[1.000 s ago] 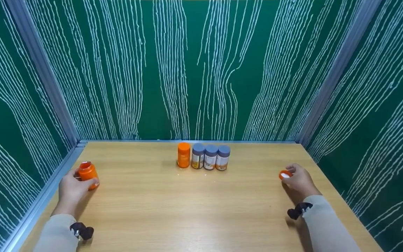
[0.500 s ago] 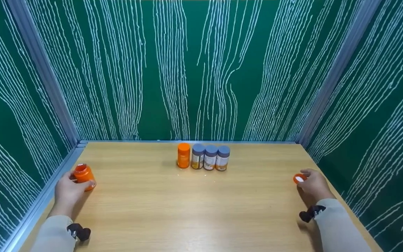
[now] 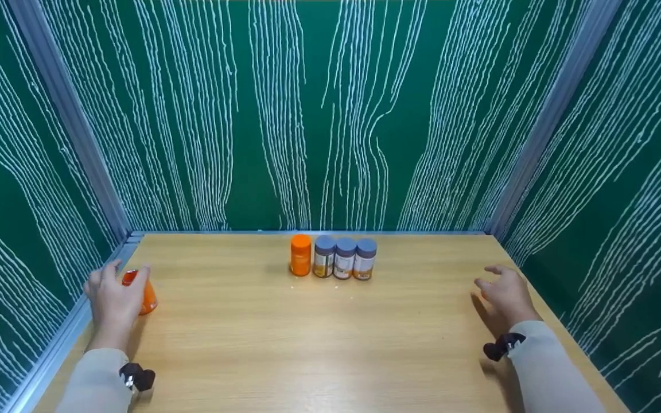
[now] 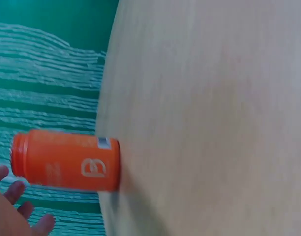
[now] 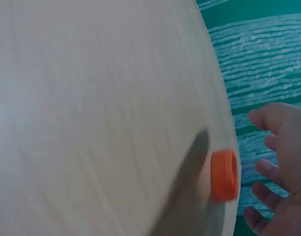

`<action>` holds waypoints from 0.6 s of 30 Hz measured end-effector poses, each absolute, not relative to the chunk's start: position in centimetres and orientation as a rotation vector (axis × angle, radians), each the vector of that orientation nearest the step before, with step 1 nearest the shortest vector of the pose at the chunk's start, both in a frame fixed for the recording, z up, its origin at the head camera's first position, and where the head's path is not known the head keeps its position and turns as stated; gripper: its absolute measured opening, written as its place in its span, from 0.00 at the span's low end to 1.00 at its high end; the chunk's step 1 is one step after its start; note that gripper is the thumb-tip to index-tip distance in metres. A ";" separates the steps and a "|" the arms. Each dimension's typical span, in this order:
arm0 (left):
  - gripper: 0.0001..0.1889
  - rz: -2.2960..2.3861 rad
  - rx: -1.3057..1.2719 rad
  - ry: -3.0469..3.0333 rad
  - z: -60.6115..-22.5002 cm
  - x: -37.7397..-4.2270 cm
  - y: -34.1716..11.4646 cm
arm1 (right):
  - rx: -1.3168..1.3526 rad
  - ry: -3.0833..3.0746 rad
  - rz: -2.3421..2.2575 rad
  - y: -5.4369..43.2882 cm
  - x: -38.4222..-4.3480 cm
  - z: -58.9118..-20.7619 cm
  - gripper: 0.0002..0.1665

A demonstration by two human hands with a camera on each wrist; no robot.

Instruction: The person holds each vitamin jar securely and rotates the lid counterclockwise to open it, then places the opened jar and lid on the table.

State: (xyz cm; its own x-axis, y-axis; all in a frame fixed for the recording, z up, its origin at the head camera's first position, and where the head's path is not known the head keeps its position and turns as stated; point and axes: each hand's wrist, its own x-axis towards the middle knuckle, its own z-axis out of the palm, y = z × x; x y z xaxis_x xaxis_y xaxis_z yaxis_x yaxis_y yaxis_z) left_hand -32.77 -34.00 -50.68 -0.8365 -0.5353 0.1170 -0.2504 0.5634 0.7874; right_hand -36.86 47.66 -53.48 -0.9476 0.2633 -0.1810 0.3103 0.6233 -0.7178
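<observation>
Noted the left hand loose and gripping nothing, with thumb and fingers parted about the mouth of a lidless orange bottle. Could not tell light contact from a slight gap there. Found the right hand likewise unclenched, holding nothing, with thumb held off from softly bent fingers, apart from an orange cap just below. Saw the bottle plain orange, with a pale looping logo, a small patch near the base and a short, narrower neck. Saw it upright near the left edge of the wooden table, with long axis vertical and mouth upward. Saw the cap short and round, lying flat near the right edge, hollow side apparently up. Noted, farther back, a closed orange bottle beside three grey-lidded jars, all upright in a row before a green wall.
</observation>
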 end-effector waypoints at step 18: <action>0.24 -0.839 0.042 -2.397 -47.4 -34.3 -24.7 | -0.087 3.032 -1.181 36.5 -38.4 -49.6 0.34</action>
State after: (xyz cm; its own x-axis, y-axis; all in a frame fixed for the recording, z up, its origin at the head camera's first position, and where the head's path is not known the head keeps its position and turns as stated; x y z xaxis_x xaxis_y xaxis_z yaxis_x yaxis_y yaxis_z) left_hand -34.28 -24.72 -47.36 -0.8241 -0.2152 0.5239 0.1585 0.8004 0.5781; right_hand -38.39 36.54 -49.57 -0.9921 -0.0083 0.1249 -0.0907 0.7361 -0.6708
